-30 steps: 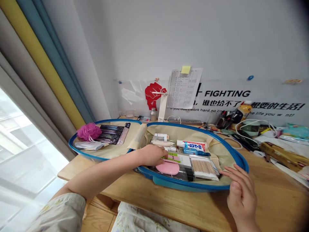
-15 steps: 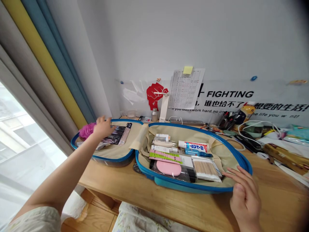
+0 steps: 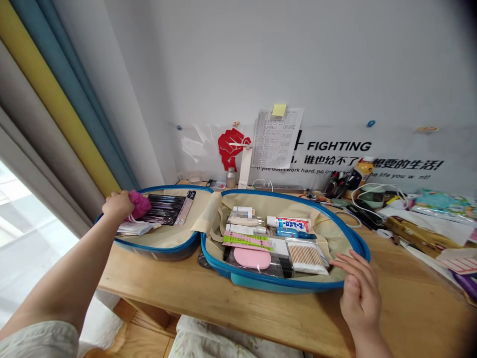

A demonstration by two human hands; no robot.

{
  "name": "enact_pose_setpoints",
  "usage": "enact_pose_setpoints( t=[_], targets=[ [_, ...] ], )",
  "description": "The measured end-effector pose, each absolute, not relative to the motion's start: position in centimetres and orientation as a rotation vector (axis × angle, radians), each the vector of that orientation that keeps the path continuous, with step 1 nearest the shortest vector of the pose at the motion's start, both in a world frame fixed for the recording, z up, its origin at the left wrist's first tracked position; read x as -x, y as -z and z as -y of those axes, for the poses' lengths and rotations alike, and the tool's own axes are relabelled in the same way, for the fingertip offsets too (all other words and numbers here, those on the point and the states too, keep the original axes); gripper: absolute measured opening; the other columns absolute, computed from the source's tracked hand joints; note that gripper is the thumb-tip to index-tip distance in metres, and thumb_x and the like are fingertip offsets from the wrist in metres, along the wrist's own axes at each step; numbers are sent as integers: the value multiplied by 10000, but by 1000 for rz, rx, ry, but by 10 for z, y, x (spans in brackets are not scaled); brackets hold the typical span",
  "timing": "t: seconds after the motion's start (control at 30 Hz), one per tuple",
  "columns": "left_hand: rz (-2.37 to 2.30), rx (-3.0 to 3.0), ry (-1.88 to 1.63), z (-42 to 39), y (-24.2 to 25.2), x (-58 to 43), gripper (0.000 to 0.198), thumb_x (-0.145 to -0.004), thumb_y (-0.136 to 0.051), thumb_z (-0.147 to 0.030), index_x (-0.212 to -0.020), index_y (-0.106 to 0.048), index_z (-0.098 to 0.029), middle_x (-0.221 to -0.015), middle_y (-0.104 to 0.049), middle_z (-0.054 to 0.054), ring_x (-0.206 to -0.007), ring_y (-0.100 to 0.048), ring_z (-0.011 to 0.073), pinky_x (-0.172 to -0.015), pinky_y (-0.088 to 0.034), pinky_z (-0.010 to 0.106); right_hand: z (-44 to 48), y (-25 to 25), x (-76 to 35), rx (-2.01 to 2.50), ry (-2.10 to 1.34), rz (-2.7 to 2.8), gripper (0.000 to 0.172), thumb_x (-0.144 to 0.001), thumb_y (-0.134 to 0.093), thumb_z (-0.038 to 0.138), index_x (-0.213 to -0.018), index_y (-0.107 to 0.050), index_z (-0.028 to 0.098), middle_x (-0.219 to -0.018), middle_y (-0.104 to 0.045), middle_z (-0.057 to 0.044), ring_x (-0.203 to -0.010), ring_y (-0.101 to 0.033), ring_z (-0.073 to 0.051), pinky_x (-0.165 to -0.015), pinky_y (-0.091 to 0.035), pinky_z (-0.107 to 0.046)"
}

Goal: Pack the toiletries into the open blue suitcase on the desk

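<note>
- Wooden desk under a wall; clutter at its right end.
- Blue-rimmed travel case lies unzipped on the desk, both halves flat and side by side.
- Right hand: fingers spread, holding nothing, resting at the near right rim of the case.
- Left hand: arm stretched to the far-left corner of the left half, fingers curled tight around the pink bath pouf.
- Pouf sits inside that left half, just beside a black packet.
- Cotton swab pack in the right half, near the right hand.

Left hand around pink bath puff, right hand on blue case rim
</note>
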State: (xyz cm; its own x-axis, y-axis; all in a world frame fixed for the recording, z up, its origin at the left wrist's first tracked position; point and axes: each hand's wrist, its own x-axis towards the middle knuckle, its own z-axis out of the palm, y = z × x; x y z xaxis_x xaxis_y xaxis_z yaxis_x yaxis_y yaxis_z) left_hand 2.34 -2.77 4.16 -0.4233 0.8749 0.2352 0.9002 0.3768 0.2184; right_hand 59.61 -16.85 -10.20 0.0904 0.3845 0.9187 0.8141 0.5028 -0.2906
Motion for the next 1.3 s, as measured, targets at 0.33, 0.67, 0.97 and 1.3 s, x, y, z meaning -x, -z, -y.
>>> enact_pose_setpoints(
  t=[0.33, 0.67, 0.97, 1.3],
  targets=[
    [1944, 2030, 935, 8, -102, -172, 440, -793, -543, -169, -1234, -531, -168, -1274, -500, 107, -1169, -524, 244, -1044, -429, 345, 169, 103, -596, 1102, 427, 1518, 331, -981, -373, 298, -966, -689, 202, -1016, -704, -107, -1212, -574, -300, -1005, -447, -551],
    [1508, 2979, 1101, 8, -46, -404, 190, -845, -614, -178, -1034, -592, -178, -1052, -596, 62, -1002, -591, 189, -948, -483, 321, 170, 105, -598, 1103, 401, 1526, 308, -973, -383, 266, -995, -684, 209, -1046, -698, -107, -1224, -561, -301, -1000, -447, -559],
    [1288, 3222, 808, 18, 9, -449, 326, -858, -664, -239, -1150, -560, -138, -1242, -559, 154, -1154, -589, 240, -1038, -460, 378, 170, 104, -597, 1103, 410, 1536, 331, -975, -368, 268, -999, -693, 213, -1047, -703, -104, -1210, -569, -292, -993, -459, -555],
    [690, 3397, 499, 19, -24, -421, 382, -952, -539, -254, -1325, -566, -177, -1486, -514, 118, -1457, -362, 212, -1227, -230, 431, 169, 104, -598, 1081, 425, 1537, 315, -973, -381, 266, -992, -689, 205, -1038, -705, -104, -1206, -575, -298, -989, -456, -545]
  ],
)
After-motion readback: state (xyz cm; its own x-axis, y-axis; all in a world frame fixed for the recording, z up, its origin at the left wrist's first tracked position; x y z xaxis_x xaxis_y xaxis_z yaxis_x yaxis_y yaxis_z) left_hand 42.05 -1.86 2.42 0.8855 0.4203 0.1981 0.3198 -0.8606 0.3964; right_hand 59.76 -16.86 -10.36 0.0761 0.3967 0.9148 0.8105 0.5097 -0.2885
